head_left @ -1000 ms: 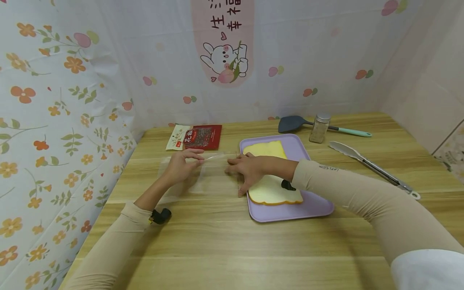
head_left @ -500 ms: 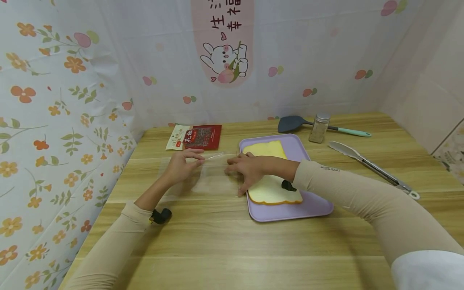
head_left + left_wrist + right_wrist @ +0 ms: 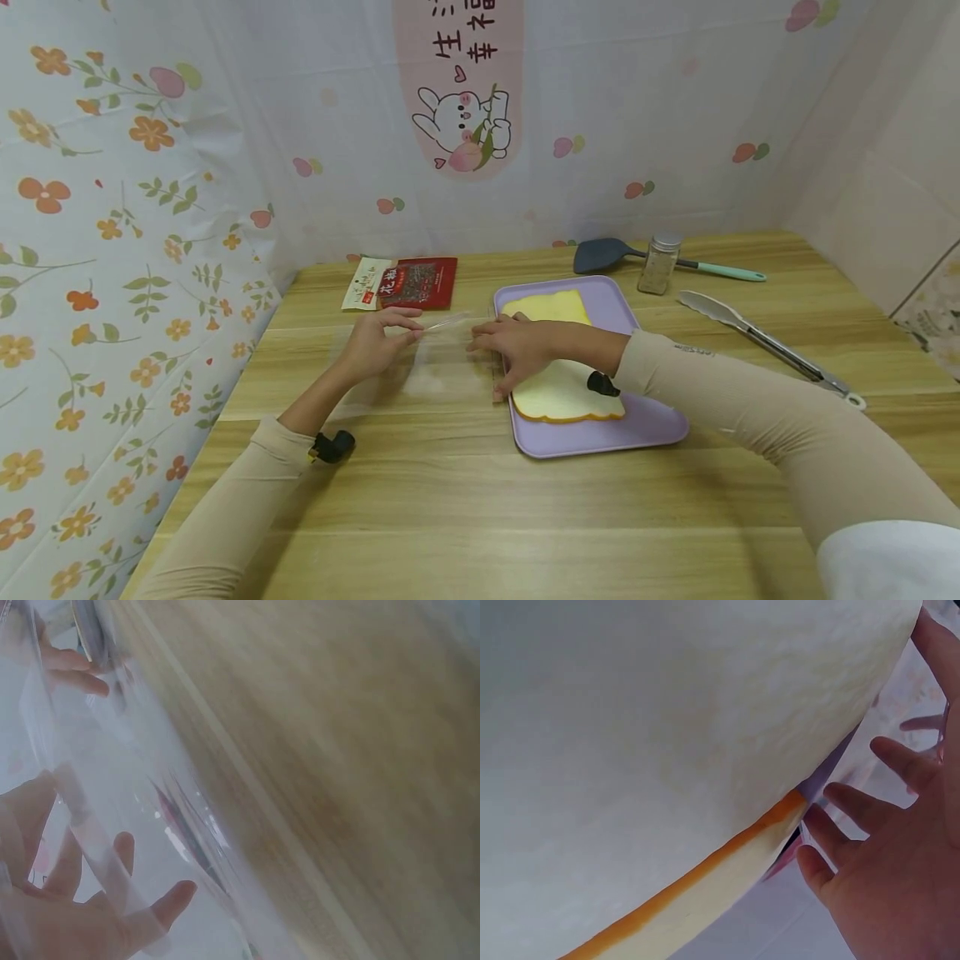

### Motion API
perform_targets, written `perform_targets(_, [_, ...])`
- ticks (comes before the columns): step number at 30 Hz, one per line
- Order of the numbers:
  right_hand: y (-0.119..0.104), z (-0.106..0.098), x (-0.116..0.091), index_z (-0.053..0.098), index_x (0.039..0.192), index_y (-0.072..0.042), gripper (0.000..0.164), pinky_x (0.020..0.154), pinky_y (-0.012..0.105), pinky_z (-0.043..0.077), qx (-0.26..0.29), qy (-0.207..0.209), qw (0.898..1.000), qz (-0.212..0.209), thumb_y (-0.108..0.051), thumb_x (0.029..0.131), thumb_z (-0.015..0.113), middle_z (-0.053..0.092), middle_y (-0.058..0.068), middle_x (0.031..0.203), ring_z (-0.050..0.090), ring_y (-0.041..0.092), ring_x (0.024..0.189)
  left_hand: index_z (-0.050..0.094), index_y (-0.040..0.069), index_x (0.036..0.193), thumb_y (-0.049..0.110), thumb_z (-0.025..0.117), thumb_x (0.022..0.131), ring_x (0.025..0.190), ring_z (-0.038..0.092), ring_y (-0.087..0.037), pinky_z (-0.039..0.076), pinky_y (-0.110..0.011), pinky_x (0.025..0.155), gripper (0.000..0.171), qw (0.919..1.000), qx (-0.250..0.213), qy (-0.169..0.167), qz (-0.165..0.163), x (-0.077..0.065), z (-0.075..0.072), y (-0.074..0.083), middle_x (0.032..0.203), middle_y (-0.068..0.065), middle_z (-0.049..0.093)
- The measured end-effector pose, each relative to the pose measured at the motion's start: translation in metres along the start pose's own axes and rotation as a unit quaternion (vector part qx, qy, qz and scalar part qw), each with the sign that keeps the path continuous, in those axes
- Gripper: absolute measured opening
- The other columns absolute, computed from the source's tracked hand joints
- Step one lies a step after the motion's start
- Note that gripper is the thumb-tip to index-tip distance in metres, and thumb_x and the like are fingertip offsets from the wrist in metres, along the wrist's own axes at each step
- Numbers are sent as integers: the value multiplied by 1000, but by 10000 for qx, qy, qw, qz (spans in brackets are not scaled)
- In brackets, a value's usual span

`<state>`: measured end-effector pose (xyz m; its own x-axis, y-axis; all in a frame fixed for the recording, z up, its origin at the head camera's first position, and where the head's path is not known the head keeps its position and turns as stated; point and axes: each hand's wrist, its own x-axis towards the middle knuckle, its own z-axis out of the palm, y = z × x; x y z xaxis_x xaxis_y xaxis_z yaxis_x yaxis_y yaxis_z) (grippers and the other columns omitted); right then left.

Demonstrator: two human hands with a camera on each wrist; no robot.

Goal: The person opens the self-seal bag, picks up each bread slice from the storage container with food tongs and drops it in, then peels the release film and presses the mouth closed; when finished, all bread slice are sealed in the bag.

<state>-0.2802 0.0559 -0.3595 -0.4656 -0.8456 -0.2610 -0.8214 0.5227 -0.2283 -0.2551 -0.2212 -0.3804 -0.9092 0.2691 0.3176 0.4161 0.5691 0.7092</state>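
Observation:
A sheet of clear plastic film lies between the hands over the wooden table. My left hand pinches its far edge between thumb and forefinger; in the left wrist view the film stretches past the spread fingers. At the film's right edge, my right hand rests with fingers fairly straight and spread. It reaches across a bread slice with a brown crust, on a lilac tray. A yellowish piece shows behind the wrist. In the right wrist view the bread hides part of the tray.
Behind the film lies a red and cream spice packet. At the back right are a dark spatula with a mint handle and a glass spice jar. Metal tongs lie right of the tray.
The right forearm has shifted very slightly to the right, and the film's creases have moved a little. The left hand holds its place.

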Motion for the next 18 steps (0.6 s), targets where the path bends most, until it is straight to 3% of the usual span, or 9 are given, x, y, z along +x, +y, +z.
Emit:
perform_targets(9, [2,4,-3,46,148,-13,77,102,55,30,-70,233,9997,4,-51,86,73,39,15,153,34,35,138,77,-2,93,5,74,89,120,59,-35,42,-50,105,9,9999,-15,-94,-102,1,0,1,120,-18,68])
perform_targets(18, [4,3,-12,52,144,-14,73,97,54,33,-56,498,9987,3,-55,86,72,43,14,150,39,36,131,77,-3,94,5,73,89,120,59,-35,43,-49,104,10,9998,-31,-138,-105,0,-1,4,121,-19,68])
